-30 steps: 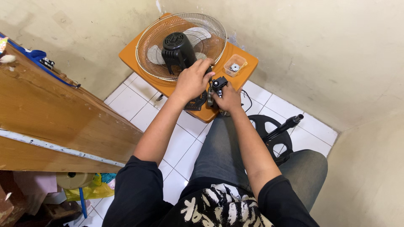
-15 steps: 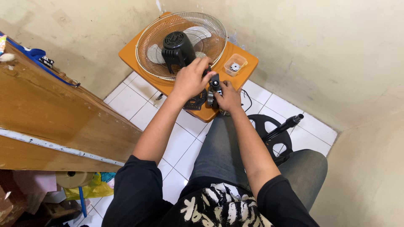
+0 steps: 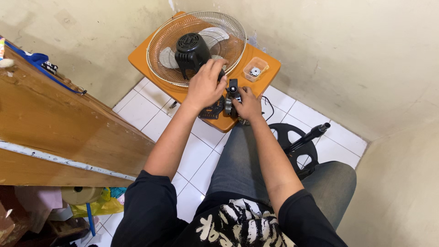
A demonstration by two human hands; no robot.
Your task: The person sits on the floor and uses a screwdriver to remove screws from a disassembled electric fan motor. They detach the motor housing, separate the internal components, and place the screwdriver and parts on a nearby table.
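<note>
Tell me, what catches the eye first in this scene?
A fan head, wire cage and black motor housing, lies on an orange table in the corner. The left hand rests on the motor's neck; the right hand grips a black part. A black round stand base sits on the tiled floor.

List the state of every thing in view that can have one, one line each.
Fan head: lying grille-down on the orange table, motor housing up.
Fan neck piece: detached, upright at the table edge.
Small plastic tub: open, a small part inside.
Fan stand base: on the floor, apart from the fan.
Left hand: resting on the fan.
Right hand: gripping the neck piece.
</note>
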